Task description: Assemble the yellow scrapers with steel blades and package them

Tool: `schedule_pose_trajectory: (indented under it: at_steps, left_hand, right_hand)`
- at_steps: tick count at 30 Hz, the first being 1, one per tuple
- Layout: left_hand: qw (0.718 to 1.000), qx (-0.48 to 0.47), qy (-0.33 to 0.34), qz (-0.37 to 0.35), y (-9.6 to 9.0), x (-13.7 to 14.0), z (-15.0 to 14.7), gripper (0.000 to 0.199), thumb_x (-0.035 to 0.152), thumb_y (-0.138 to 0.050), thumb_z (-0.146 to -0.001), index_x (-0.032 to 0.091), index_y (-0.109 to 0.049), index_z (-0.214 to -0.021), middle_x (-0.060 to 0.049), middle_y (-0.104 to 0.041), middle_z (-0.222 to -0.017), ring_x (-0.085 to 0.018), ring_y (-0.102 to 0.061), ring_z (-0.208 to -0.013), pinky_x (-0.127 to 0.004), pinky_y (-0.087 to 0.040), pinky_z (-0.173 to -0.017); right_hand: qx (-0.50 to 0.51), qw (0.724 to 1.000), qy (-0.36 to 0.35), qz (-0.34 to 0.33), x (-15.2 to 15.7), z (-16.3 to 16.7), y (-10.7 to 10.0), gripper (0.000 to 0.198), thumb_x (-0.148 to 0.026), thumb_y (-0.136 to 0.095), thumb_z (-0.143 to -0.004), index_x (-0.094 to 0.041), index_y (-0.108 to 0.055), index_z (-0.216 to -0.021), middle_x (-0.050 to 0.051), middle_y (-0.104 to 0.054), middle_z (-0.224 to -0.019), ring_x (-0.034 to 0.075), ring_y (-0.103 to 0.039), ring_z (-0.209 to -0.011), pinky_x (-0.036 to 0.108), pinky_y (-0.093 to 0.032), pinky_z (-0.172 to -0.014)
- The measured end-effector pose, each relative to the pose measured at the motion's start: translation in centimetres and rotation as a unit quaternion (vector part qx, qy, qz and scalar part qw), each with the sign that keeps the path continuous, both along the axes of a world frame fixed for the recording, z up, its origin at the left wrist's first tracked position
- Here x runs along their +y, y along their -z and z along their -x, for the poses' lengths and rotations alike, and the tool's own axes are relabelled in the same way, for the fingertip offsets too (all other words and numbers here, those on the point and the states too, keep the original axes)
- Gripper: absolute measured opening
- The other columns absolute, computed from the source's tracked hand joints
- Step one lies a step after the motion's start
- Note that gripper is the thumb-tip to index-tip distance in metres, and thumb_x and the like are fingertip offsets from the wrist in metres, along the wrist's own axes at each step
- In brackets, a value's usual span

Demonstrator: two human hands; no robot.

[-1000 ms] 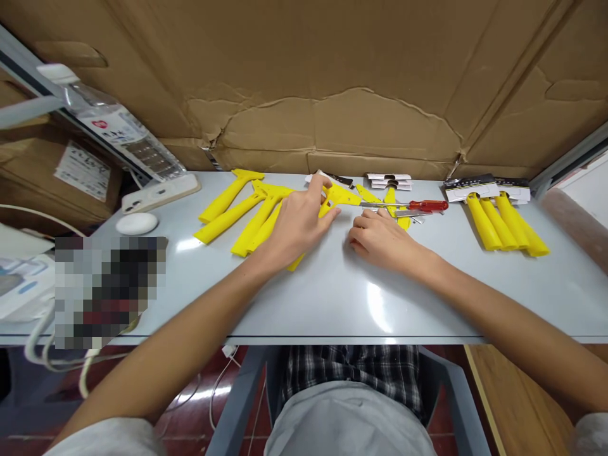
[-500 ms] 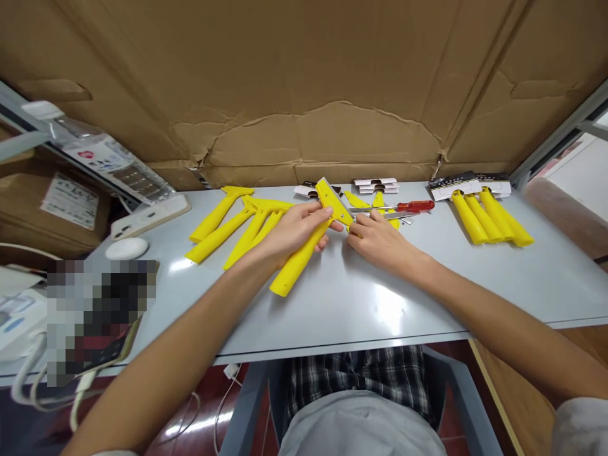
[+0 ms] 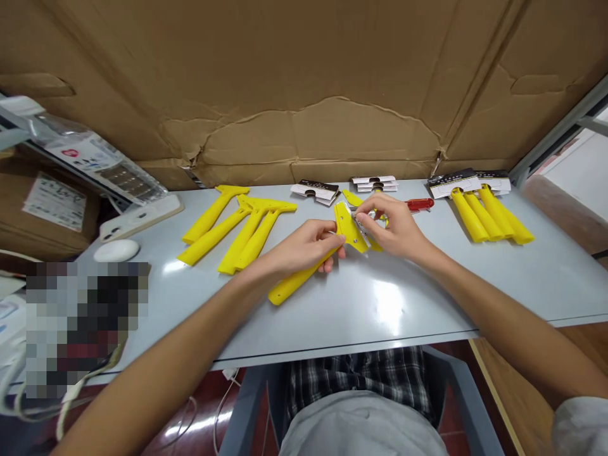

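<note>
Raised from the worktop (image 3: 427, 297), the right hand (image 3: 395, 227) now apparently pinches a metal strip (image 3: 363, 235) at the wide end of a yellow tool (image 3: 299, 280), which the left hand (image 3: 310, 246) grips by its handle above the worktop; work seemingly now engages both hands together.

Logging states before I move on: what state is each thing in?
Held yellow tool: tilted
Left grip: closed around that tool's handle
Right grip: bent, at that tool's head
Left yellow tools: lying close together
Right yellow tools: lying, heads under cards
Red screwdriver: partly hidden behind right grip
Bottle: capped
</note>
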State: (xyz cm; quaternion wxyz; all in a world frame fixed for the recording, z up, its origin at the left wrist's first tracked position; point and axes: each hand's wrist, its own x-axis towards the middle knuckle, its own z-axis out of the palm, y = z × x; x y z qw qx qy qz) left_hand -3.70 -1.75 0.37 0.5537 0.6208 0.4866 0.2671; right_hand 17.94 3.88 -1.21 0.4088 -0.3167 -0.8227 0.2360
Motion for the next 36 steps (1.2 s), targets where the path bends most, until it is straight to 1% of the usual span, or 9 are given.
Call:
schedule_pose_trajectory:
  at_steps: [3,7,11,14,17,21,25,32,36]
  left_hand:
    - [0.999,0.035,0.001,0.001,0.0,-0.6,-0.6,0.033,0.048,-0.057,-0.1,0.019,-0.059,-0.086,-0.004,-0.069,-0.073,-0.01,-0.057,-0.047,-0.024,-0.047,-0.046]
    - [0.997,0.082,0.011,0.003,0.1,-1.0,-1.0,0.037,0.05,-0.051,-0.103,0.019,-0.056,-0.082,-0.003,-0.068,-0.071,-0.01,-0.058,-0.048,-0.024,-0.048,-0.047]
    - [0.994,0.106,0.011,-0.019,0.4,-1.0,-1.0,0.036,0.047,-0.047,-0.104,0.018,-0.056,-0.085,-0.003,-0.07,-0.075,-0.01,-0.06,-0.047,-0.025,-0.05,-0.049]
    - [0.994,0.109,-0.003,-0.021,0.5,-1.1,-1.1,0.033,0.044,-0.046,-0.105,0.018,-0.057,-0.089,-0.004,-0.071,-0.078,-0.011,-0.061,-0.048,-0.025,-0.051,-0.049]
    - [0.994,0.106,-0.008,-0.017,0.4,-1.2,-1.2,0.029,0.04,-0.047,-0.105,0.017,-0.058,-0.093,-0.004,-0.071,-0.08,-0.011,-0.062,-0.05,-0.025,-0.051,-0.048]
    - [0.994,0.102,-0.004,-0.023,0.4,-1.2,-1.3,0.027,0.038,-0.046,-0.105,0.017,-0.058,-0.094,-0.004,-0.071,-0.078,-0.011,-0.06,-0.047,-0.025,-0.05,-0.048]
    - [0.996,0.089,-0.003,-0.019,0.7,-1.1,-1.3,0.024,0.035,-0.044,-0.105,0.018,-0.059,-0.097,-0.003,-0.07,-0.076,-0.011,-0.061,-0.047,-0.024,-0.05,-0.048]
    - [0.998,0.067,-0.007,-0.009,1.2,-0.8,-1.1,0.023,0.034,-0.045,-0.104,0.018,-0.062,-0.1,-0.003,-0.069,-0.075,-0.011,-0.061,-0.046,-0.024,-0.048,-0.047]
    - [0.998,0.068,-0.012,-0.011,1.2,-0.9,-1.2,0.024,0.036,-0.047,-0.104,0.018,-0.062,-0.099,-0.003,-0.069,-0.075,-0.011,-0.06,-0.046,-0.024,-0.048,-0.047]
  right_hand:
    - [0.028,0.998,-0.014,0.05,-0.5,0.6,0.4,0.02,-0.034,-0.06,-0.098,-0.017,-0.071,-0.094,0.007,-0.071,-0.103,0.016,-0.063,-0.1,0.03,-0.049,-0.081]
    - [0.031,0.997,-0.038,0.062,-0.6,0.7,0.8,0.019,-0.034,-0.064,-0.095,-0.019,-0.074,-0.093,0.007,-0.07,-0.106,0.017,-0.064,-0.102,0.03,-0.052,-0.081]
    - [-0.007,0.999,-0.039,0.027,-0.4,0.4,0.8,0.016,-0.03,-0.065,-0.093,-0.019,-0.075,-0.091,0.008,-0.069,-0.108,0.018,-0.065,-0.102,0.032,-0.054,-0.081]
    - [-0.033,0.999,-0.026,-0.031,-0.6,0.4,0.9,0.013,-0.028,-0.065,-0.093,-0.019,-0.074,-0.091,0.008,-0.068,-0.11,0.019,-0.065,-0.103,0.036,-0.054,-0.089]
    - [-0.049,0.994,-0.014,-0.097,-0.9,0.8,1.1,0.012,-0.025,-0.063,-0.094,-0.019,-0.073,-0.092,0.01,-0.065,-0.116,0.021,-0.064,-0.112,0.041,-0.053,-0.098]
    - [-0.061,0.987,0.0,-0.147,-1.2,1.1,1.3,0.012,-0.022,-0.062,-0.094,-0.018,-0.072,-0.091,0.011,-0.062,-0.12,0.022,-0.062,-0.117,0.041,-0.054,-0.098]
    - [-0.073,0.986,0.021,-0.151,-1.3,1.1,1.1,0.011,-0.022,-0.062,-0.093,-0.018,-0.071,-0.092,0.011,-0.063,-0.119,0.023,-0.064,-0.115,0.043,-0.053,-0.1]
    - [-0.095,0.987,0.01,-0.129,-1.6,1.1,0.6,0.011,-0.024,-0.061,-0.092,-0.019,-0.071,-0.09,0.011,-0.064,-0.12,0.026,-0.063,-0.117,0.046,-0.052,-0.102]
    - [-0.095,0.987,0.026,-0.128,-1.8,1.2,0.7,0.011,-0.024,-0.061,-0.092,-0.019,-0.071,-0.09,0.011,-0.065,-0.119,0.025,-0.064,-0.114,0.046,-0.052,-0.101]
